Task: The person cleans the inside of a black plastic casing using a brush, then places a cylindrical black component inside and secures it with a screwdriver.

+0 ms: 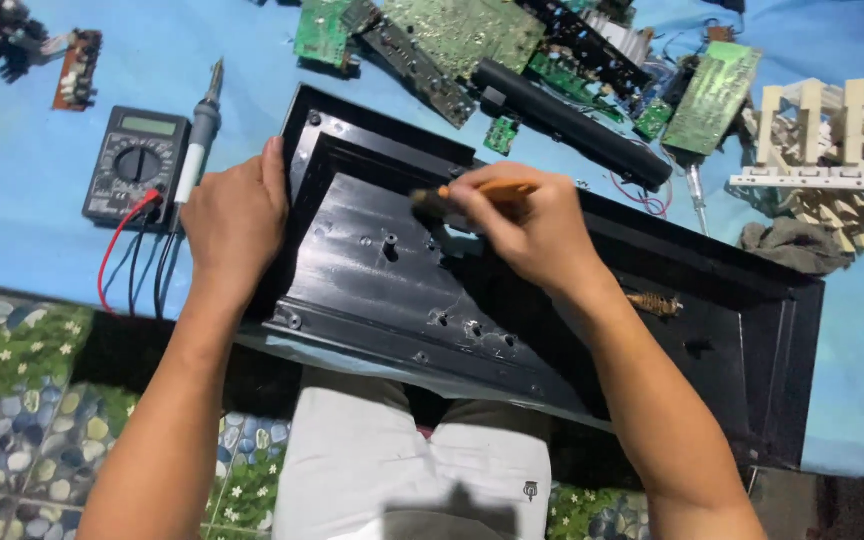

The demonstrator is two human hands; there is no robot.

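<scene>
- right fingers (512, 205) pinch an orange-handled brush (472, 192), bristles on the black case (392, 290).
- left hand (235, 218) grips the case's left edge.
- case lies across the lap on blue sheet (22, 180); multimeter (137, 165) left.

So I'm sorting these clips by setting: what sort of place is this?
Probably an informal electronics repair spot on the floor: a multimeter, a soldering iron and loose circuit boards lie on a blue sheet around the opened black casing.
</scene>
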